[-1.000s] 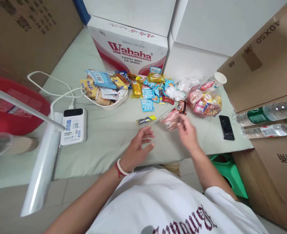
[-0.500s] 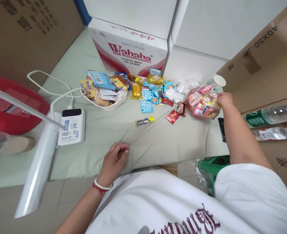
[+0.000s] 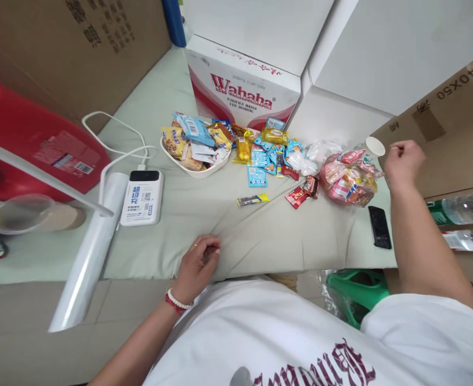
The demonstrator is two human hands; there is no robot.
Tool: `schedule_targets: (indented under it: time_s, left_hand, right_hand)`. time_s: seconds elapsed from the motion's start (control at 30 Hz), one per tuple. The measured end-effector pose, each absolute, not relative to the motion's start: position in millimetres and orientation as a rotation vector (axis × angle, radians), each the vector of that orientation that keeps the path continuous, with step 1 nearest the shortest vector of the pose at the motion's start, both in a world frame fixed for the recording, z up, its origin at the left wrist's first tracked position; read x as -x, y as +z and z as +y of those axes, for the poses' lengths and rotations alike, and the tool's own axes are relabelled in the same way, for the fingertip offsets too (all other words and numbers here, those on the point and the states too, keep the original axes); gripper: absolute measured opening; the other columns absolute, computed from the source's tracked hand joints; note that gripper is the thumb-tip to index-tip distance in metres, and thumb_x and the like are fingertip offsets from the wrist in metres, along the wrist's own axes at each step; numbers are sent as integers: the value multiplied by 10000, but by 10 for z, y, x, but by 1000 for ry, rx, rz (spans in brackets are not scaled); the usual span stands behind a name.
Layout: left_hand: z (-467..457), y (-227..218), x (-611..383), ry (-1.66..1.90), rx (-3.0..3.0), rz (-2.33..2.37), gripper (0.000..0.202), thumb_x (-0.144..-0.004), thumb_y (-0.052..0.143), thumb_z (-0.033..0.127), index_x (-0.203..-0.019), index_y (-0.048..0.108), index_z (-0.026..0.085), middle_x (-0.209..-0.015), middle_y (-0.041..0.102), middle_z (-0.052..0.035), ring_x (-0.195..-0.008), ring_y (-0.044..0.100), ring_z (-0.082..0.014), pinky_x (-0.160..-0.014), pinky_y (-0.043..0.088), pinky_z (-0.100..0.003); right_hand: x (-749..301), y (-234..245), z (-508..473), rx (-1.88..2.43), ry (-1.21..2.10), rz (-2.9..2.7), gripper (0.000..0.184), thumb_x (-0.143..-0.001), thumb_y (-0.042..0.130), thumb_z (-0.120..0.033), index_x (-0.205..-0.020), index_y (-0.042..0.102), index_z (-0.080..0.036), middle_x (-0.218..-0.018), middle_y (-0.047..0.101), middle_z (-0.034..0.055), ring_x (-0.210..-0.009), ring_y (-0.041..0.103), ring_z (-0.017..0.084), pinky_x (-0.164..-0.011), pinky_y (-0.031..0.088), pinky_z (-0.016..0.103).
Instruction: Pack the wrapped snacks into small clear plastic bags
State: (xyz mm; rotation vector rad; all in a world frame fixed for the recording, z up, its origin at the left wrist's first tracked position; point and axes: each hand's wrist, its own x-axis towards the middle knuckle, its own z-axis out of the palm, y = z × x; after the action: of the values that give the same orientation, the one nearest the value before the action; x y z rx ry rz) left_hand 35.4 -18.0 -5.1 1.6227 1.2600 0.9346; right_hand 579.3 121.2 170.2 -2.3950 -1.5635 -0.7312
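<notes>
My left hand (image 3: 199,262) rests on the near part of the green-covered table (image 3: 268,241), fingers loosely curled, thumb apart, nothing seen in it. My right hand (image 3: 405,163) is closed in a fist at the right, just beside a clear plastic bag of snacks (image 3: 351,182); what its fingers hold, if anything, is hidden. Left of the bag lie red candy packets (image 3: 296,197), blue snack packets (image 3: 258,176) and yellow-wrapped snacks (image 3: 243,150). A white bowl (image 3: 198,173) heaped with packaged snacks stands further left. One yellow and grey sachet (image 3: 253,200) lies alone in front.
A paper cup (image 3: 375,146) is behind the bag, and a black phone (image 3: 380,228) lies near the right edge. At left are a power bank (image 3: 142,201) with cable, a white lamp (image 3: 89,257) and a red container (image 3: 39,145). A Wahaha carton (image 3: 242,96) stands behind.
My right hand has moved right, away from the bag's upper side, and is now a fist; more of the phone shows. The view has shifted left. My left hand stays resting on the table.
</notes>
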Motion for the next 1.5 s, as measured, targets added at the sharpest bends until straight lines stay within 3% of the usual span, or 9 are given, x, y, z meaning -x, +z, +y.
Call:
schedule_targets:
  time_s: [0.13,0.23,0.37,0.5,0.63,0.77,0.97,1.33,1.5]
  left_hand:
    - [-166,-42,-348,915,-1638,1261,149,-932,585,305,-1014,663,207,-987,664,-61,-890,651,-190,-797,573,-331]
    - [-170,-30,-330,891,-1656,1226,148,-944,569,301,-1006,665,207,-996,659,-62,-884,644,-182,-797,562,-322]
    - [-250,-27,-234,891,-1631,1208,154,-951,577,310,-992,687,211,-1019,665,-64,-912,635,-179,-820,543,-316]
    - [-304,63,-184,941,-1397,1242,203,-935,632,395,-955,696,203,-935,659,-52,-842,618,-169,-740,520,-287]
    - [-139,275,-415,880,-1138,1108,314,-942,623,500,-951,694,193,-879,657,-42,-789,607,-151,-748,528,-286]
    - [164,381,-836,851,-853,1008,500,-794,753,615,-1051,686,191,-1017,680,-68,-839,637,-166,-642,520,-255]
    - [276,276,-1053,886,-849,950,451,-690,846,571,-801,700,159,-685,620,10,-622,526,-105,-583,442,-238]
    - [143,321,-774,954,-815,1062,440,-740,814,573,-806,635,177,-641,543,58,-557,460,-76,-575,388,-234]
    - [125,368,-770,929,-681,1048,503,-688,854,598,-779,583,183,-597,501,74,-498,388,-53,-517,301,-227]
  right_hand:
    - [-4967,1393,1384,2366,-286,-2121,318,-976,512,-159,-1193,740,-117,-1189,712,198,-1089,653,270,-883,450,332]
    - [-4413,1031,1587,2605,-136,-2181,368,-928,509,-92,-1230,719,-87,-1232,686,242,-1060,675,308,-870,470,356]
    - [-4182,814,1702,2716,-71,-2098,343,-918,488,-45,-1161,730,-38,-1138,716,270,-1041,696,310,-880,482,353]
    - [-4112,883,1298,2463,3,-1885,268,-953,488,-150,-1041,737,-105,-1039,744,199,-950,690,280,-836,492,352]
    - [-3653,817,564,1759,969,-1303,262,-846,664,-443,-739,665,-204,-624,631,30,-557,553,172,-581,458,303]
    - [-3059,638,77,1458,1541,-1004,344,-691,837,-507,-683,676,-203,-536,548,-21,-463,420,104,-472,348,257]
    - [-2871,636,-43,1446,1566,-1017,375,-733,847,-531,-791,696,-193,-606,543,-43,-492,384,79,-463,290,230]
    - [-3098,488,-198,1416,1532,-861,388,-760,833,-543,-805,625,-218,-776,574,-13,-666,505,127,-562,431,235]
    - [-3011,501,-222,1569,1015,-1200,379,-848,749,-579,-971,607,-249,-1219,643,91,-757,575,166,-606,492,307]
